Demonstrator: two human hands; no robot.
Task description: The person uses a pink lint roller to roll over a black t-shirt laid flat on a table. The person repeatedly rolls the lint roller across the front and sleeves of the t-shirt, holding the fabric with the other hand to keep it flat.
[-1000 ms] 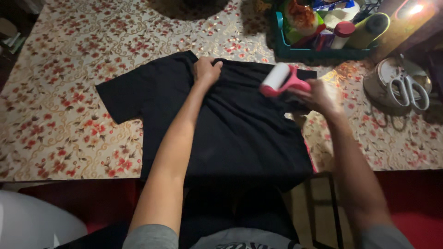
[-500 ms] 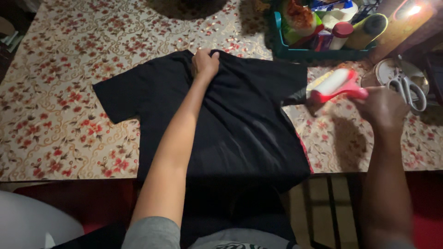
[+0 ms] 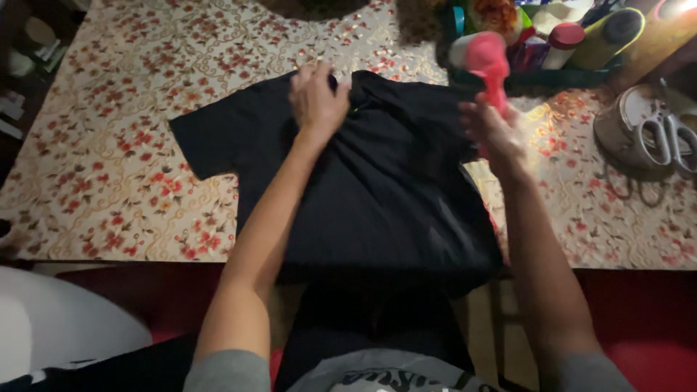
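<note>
Black shirt (image 3: 377, 181) pinned, pink lint roller (image 3: 485, 62) raised

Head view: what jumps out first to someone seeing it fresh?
A black shirt lies spread across the floral table, centre frame, with the left hand pressing near its collar. The right hand holds a pink lint roller upright above the shirt's right shoulder. Scissors rest on a round tin at far right.
</note>
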